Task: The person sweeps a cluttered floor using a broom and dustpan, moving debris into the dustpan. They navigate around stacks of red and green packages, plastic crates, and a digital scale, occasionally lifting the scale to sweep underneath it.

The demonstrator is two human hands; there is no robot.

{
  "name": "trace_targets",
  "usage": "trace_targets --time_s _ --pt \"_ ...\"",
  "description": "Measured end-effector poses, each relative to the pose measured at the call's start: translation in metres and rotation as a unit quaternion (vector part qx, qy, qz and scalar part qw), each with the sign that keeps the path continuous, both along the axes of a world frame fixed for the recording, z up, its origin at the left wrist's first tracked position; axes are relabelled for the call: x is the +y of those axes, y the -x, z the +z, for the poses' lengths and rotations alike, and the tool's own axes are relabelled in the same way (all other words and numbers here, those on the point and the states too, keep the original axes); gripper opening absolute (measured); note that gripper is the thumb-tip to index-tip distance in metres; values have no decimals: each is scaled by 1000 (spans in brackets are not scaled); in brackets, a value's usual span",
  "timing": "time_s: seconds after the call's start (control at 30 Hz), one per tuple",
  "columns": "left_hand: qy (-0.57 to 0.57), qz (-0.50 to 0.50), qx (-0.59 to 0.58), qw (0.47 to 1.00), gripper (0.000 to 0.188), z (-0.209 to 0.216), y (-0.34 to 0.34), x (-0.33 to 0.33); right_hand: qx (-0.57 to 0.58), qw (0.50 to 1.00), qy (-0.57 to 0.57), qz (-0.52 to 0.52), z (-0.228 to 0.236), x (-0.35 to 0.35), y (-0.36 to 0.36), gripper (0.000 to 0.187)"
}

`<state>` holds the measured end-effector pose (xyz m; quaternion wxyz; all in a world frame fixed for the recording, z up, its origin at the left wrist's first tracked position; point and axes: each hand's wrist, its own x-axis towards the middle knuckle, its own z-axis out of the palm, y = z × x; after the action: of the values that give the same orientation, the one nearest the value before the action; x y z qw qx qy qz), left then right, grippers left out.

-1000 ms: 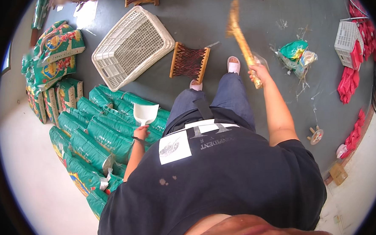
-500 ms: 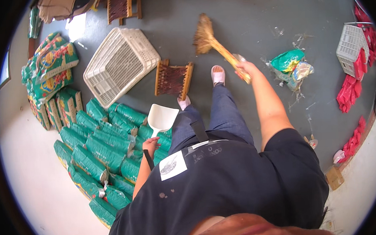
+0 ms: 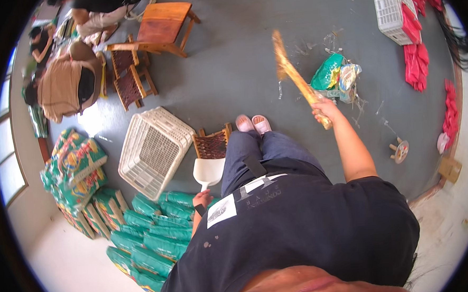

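Note:
My right hand (image 3: 325, 110) is closed round the yellow handle of a straw broom (image 3: 298, 80), held out ahead of me on the right. The broom's head looks narrow and slightly blurred, left of a heap of green and clear plastic wrappings (image 3: 327, 73) on the grey floor. Low at my left side, my left hand (image 3: 202, 197) grips the short handle of a white dustpan (image 3: 210, 171). Its pan overlaps a small wooden stool with a woven brown seat (image 3: 212, 143) in this view.
Green filled bags (image 3: 165, 245) lie stacked at my left, beside a white plastic crate (image 3: 155, 150). Farther off are a wooden chair (image 3: 165, 24) and several people. To the right stand a grey crate with red cloth (image 3: 394, 13) and a small round stool (image 3: 400, 152).
The broom has swung right, nearer the wrappings, and its head has turned. My feet have come together, and the view has shifted, showing the wooden chair and people at far left.

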<state>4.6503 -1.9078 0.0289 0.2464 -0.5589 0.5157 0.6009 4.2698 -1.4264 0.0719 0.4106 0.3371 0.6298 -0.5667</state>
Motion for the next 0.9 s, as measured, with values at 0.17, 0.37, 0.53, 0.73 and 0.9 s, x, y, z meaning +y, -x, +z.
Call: trace_targets --time_s 0.17,0.37,0.53,0.73,0.9 --pt "23 -29 -15 999 16 -65 -13 -45 30 991 131 -8 -45 -123 64 22" --pt "-122 14 -62 991 15 -28 122 -145 -8 990 137 37 -150 -274 186 26" --pt "62 -103 -48 992 15 0 228 -197 -75 982 93 -147 -143 -228 211 34" --pt "62 -99 -45 992 19 -8 308 -215 -129 964 34 -229 -119 -93 166 33" --pt "-1 -87 -45 995 20 -9 347 -213 -95 953 62 -280 -63 -74 161 35"
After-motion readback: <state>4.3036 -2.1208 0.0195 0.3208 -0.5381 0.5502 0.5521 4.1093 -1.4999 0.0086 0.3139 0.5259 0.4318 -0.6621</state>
